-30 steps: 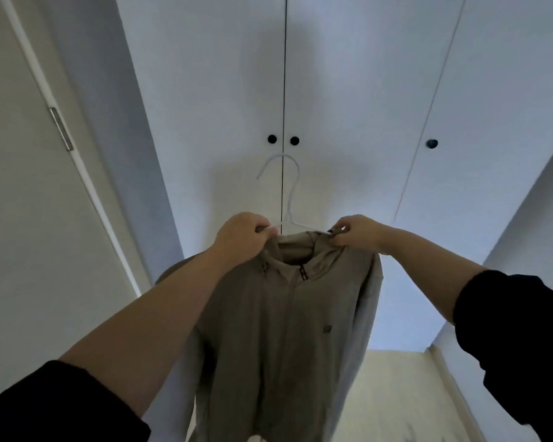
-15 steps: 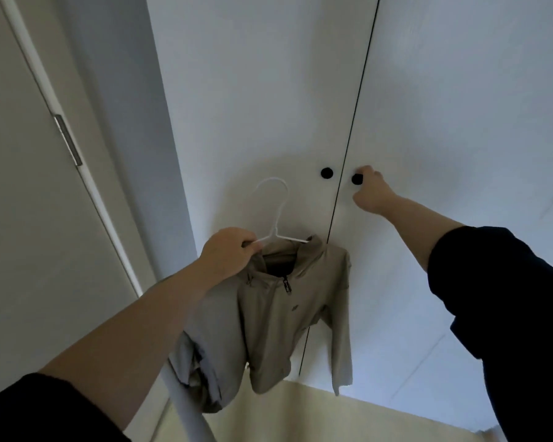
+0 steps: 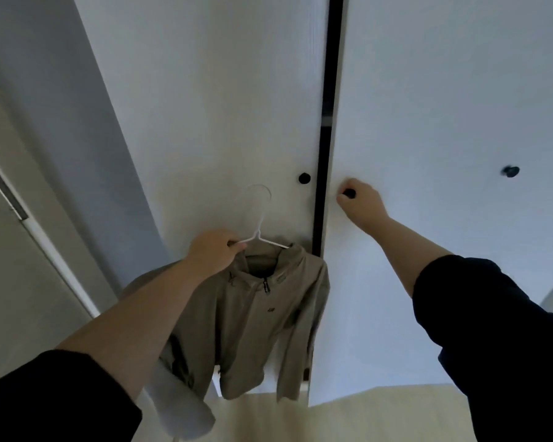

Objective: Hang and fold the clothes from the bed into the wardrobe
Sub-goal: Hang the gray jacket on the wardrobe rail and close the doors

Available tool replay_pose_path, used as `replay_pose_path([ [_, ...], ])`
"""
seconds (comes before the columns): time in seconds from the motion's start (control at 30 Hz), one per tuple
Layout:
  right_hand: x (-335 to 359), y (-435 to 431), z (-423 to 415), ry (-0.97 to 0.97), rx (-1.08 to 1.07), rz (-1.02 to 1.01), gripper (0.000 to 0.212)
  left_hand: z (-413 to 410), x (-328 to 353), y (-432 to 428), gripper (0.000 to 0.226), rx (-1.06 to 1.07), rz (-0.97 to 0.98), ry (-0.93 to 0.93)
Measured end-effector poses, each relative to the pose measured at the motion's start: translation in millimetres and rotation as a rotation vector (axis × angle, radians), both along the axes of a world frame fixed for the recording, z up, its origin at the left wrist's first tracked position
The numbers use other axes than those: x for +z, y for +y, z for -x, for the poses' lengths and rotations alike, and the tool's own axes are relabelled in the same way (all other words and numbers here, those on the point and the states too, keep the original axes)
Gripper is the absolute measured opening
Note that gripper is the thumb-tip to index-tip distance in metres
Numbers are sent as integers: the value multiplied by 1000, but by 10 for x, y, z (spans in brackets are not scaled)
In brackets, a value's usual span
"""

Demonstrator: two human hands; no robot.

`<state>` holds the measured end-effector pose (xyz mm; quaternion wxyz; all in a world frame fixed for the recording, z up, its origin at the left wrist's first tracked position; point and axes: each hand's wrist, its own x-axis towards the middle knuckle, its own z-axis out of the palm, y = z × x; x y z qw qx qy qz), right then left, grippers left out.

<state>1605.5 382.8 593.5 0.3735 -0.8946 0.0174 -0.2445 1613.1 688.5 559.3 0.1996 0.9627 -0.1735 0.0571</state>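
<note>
– Pinching one shoulder of the thin white wire hanger [image 3: 256, 220], my left hand [image 3: 214, 254] is carrying the whole load alone now. The beige zip-front jacket [image 3: 253, 317] is hanging from it in the air, just in front of the left-hand white wardrobe door [image 3: 221, 106].

– And your right hand?

– My right hand [image 3: 363, 204] is no longer steadying the collar. Its fingers are curling round the small round black knob [image 3: 349, 193] of the right-hand door [image 3: 444, 106]. That door is swinging out: a dark gap [image 3: 328, 122] is opening between the two panels, where a second ago there was only a hairline seam.

– So what is that telling you?

– I'm judging that the jacket is already dressed on the hanger and only the hanging is left. The gap is too narrow yet, and I'm not seeing any rail inside.

– How is the stuff behaving?

– The jacket is looking soft and matte, drooping unevenly, with one sleeve bunching low beside my left forearm. The hanger is looking stiff and slim, its hook curving upward. Both doors are looking flat, smooth and hard.
</note>
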Motion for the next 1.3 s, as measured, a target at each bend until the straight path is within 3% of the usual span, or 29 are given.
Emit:
replay_pose_path([
  [0.4, -3, -482, 1649, -1, -29, -331, 25, 746, 47, -767, 34, -305, -7, -5],
  [0.53, 61, -896, 2250, 101, -38, -433, 14, 1167, 18, -1075, 28, -354, 46, -23],
  [0.6, 104, -1097, 2513, 155, -33, -400, 7, 1354, 4, -1213, 25, -365, 82, -52],
  [0.7, 136, -1286, 2788, 184, -110, -341, 23, 1590, -12, -1382, 24, -379, 139, -79],
  [0.8, 190, -1394, 2930, 178, -177, -296, 23, 1782, -4, -1495, 24, -392, 187, -86],
  [0.97, 262, -1413, 3019, 202, -437, 194, 26, 2004, 53, -1616, 26, -382, 215, -97],
  [1.07, 136, -1350, 3045, 281, -508, 327, 20, 2083, 94, -1672, 30, -393, 216, -95],
  [1.3, 122, -1513, 3132, 307, -641, 239, 47, 2231, 131, -1787, 25, -413, 212, -50],
])
